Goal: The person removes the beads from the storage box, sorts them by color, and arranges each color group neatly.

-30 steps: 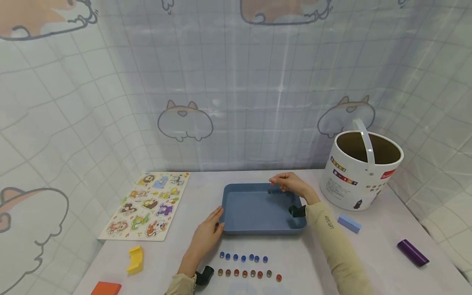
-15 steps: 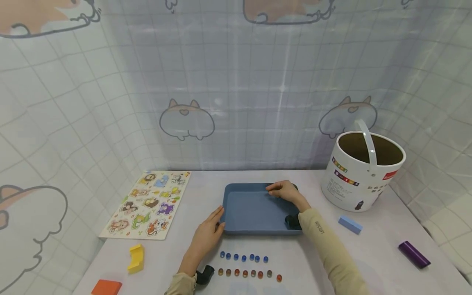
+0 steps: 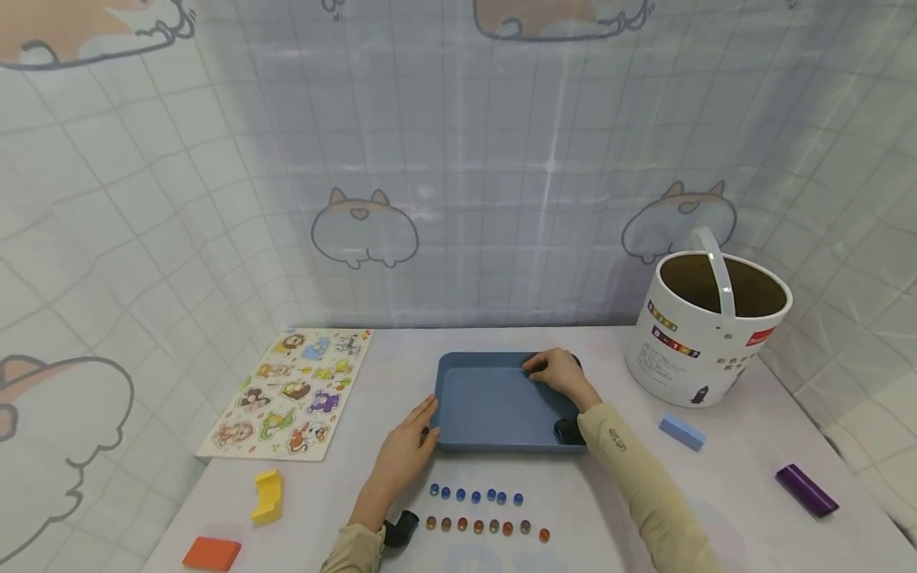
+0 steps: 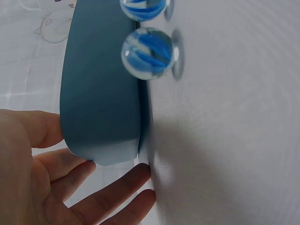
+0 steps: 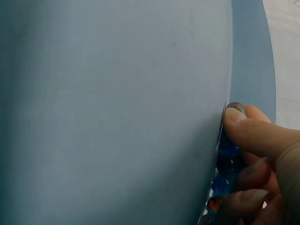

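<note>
— Table [image 3: 716, 493] first: what sits where?

— Blue tray [image 3: 487, 406] at the centre. White bucket [image 3: 705, 330] at two o'clock from it, animal puzzle board [image 3: 290, 395] at nine o'clock, and two rows of marbles [image 3: 480, 511] at six o'clock, laid in lines, I'd say so they don't roll off.

— Why is your left hand [image 3: 404, 454] at the tray?

— Its fingers [image 4: 117, 192] lie straight and spread against the tray's seven o'clock corner, gripping nothing. I judge it braces the tray so it won't slide.

— And the right hand [image 3: 562, 374]?

— It rests inside the tray at one o'clock, fingers [image 5: 255, 136] curled round a small clutch of marbles [image 5: 225, 173], pressed to the wall there, low enough, I think, that they won't bounce.
</note>
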A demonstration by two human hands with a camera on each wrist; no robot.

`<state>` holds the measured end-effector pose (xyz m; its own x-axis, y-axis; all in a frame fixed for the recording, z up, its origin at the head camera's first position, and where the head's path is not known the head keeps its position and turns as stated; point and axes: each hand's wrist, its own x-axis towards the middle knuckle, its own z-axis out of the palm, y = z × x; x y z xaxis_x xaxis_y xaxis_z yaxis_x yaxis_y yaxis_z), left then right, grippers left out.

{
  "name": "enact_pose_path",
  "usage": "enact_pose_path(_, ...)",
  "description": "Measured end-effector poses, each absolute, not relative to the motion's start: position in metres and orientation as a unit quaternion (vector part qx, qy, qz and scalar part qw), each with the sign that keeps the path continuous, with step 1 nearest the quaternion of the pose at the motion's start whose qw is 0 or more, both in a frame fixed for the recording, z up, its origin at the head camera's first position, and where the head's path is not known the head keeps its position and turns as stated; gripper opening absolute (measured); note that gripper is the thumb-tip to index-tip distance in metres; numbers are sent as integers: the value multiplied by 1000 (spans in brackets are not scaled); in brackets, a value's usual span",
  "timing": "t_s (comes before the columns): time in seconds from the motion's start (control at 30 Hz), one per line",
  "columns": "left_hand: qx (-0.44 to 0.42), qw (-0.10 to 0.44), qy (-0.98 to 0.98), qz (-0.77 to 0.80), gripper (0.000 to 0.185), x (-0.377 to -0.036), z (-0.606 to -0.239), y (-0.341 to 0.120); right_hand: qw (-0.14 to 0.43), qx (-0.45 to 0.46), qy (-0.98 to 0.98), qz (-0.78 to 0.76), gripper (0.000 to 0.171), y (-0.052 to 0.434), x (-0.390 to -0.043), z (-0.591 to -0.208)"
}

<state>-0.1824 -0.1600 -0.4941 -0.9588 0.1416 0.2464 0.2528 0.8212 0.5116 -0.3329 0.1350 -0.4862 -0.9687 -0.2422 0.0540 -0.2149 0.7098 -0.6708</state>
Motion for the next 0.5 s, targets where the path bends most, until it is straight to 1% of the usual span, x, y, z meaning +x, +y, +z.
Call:
enact_pose_path(0.17,-102,96,-950,-279,51,-181,-495,-161,24,-126,935,-330,20,132,-331,-484)
enact_pose_path(0.33,-102,103,-950,-278,51,-181,-493,-161,2,-156,946,-285,20,125,-329,-480)
enact_pose_path(0.5,-108,101,-948,-280,51,-181,-494,-162,4,-149,943,-298,16,123,-330,-481)
